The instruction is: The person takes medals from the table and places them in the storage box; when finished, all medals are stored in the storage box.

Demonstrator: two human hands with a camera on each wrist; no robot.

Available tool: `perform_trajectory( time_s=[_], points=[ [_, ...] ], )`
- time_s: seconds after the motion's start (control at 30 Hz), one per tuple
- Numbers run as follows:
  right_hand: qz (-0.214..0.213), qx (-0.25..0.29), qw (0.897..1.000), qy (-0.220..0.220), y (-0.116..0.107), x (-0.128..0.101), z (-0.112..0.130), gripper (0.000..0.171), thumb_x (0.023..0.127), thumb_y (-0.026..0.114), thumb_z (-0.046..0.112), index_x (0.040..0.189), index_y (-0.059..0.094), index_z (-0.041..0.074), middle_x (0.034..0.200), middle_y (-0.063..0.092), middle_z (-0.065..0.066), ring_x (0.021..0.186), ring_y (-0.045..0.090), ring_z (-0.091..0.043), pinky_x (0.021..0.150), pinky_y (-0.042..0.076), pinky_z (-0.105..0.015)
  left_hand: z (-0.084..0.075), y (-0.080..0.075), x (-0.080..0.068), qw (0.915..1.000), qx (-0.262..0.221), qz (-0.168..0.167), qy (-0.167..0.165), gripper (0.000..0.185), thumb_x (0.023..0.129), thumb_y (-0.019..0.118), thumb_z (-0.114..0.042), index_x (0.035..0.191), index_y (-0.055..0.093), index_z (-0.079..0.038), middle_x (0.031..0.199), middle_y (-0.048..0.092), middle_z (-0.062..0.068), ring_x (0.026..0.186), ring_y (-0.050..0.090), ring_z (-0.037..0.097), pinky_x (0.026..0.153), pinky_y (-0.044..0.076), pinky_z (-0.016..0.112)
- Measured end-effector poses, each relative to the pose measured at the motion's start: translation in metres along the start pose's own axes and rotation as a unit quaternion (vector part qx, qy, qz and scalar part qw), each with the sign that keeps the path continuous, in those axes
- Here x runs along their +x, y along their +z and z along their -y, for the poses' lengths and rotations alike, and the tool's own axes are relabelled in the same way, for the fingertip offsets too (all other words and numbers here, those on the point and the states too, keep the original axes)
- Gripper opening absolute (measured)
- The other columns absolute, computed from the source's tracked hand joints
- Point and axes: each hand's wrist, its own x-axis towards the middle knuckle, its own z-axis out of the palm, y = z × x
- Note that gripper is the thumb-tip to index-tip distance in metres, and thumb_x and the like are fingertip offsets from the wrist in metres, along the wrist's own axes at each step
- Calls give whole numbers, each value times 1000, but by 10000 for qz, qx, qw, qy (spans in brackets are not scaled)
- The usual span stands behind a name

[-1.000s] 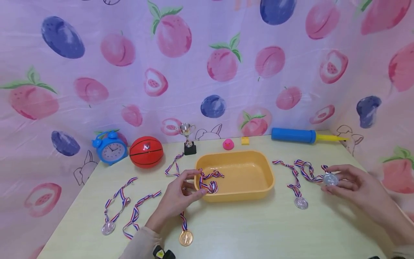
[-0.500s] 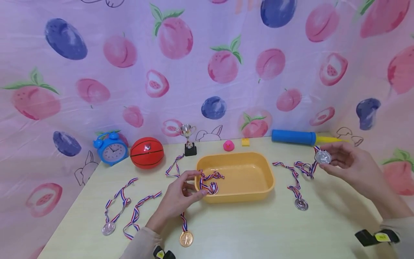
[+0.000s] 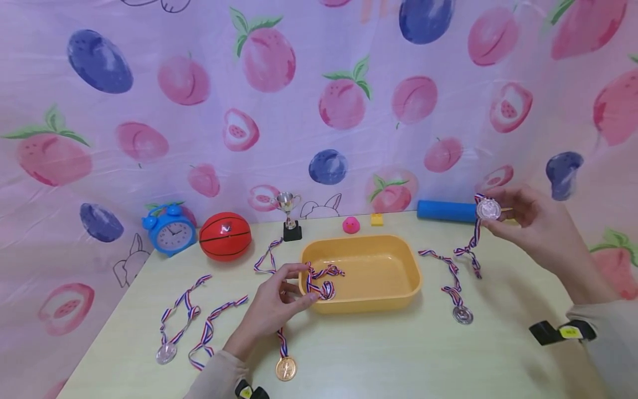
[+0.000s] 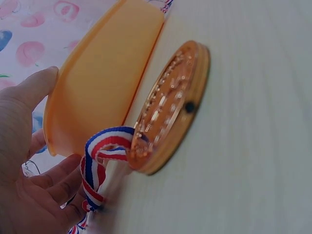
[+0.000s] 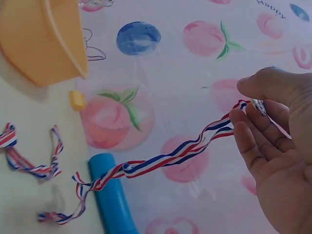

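Fruit-printed cloth (image 3: 209, 111): filling the background, cut off at top and sides. Counter (image 3: 379, 354): near edge out of frame in the head view. Orange-yellow basin (image 3: 369, 304): left end partly covered by the left hand (image 3: 271, 302); bunched ribbons (image 3: 331, 270) inside, disc-like shape among them hard to make out. Blue pump (image 3: 446, 211): lying at the back, right end mostly hidden behind the right hand (image 3: 540, 230).

Left hand: curved round the basin's left end, thumb and fingers at the rim; same spot as a second ago. Right hand: pinching a silver medal (image 3: 488, 209) above the counter, some fingertips hidden behind it; medal edge-on in the right wrist view. Higher and farther back than a second ago. Striped ribbon (image 3: 475, 237) now hanging, earlier looped on the counter; contact at lower end, cannot tell.

Gold medal (image 3: 286, 368): on the counter near the left wrist, ribbon partly hidden by the left hand. Second silver medal (image 3: 462, 315): on the counter, right of the basin, unmoved.
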Motion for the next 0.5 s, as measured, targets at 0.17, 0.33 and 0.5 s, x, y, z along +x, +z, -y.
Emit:
perform_trajectory(
  time_s=[0.17,0.33,0.5],
  points=[
    [-16,-55,9999,-122,2,17,17,51,97,84,-1,145,67,7,127,66,8,101,69,-2,84,55,-8,0,1,0,10000,4,-13,-17,63,95,92,-36,152,65,-29,144,69,3,107,73,21,90,61,35],
    [-95,-18,9996,-260,8,29,35,52,96,87,3,145,68,8,127,67,7,102,69,-5,84,56,-8,-1,1,0,10000,20,-15,15,62,94,92,-35,150,65,-31,143,69,4,107,73,20,90,61,33],
    [-41,140,9990,-423,19,39,54,52,97,86,3,145,68,9,129,68,5,103,69,-9,85,57,-10,0,1,0,10000,61,-50,-3,62,94,93,-36,149,65,-32,142,69,4,107,73,19,88,61,32]
  ],
)
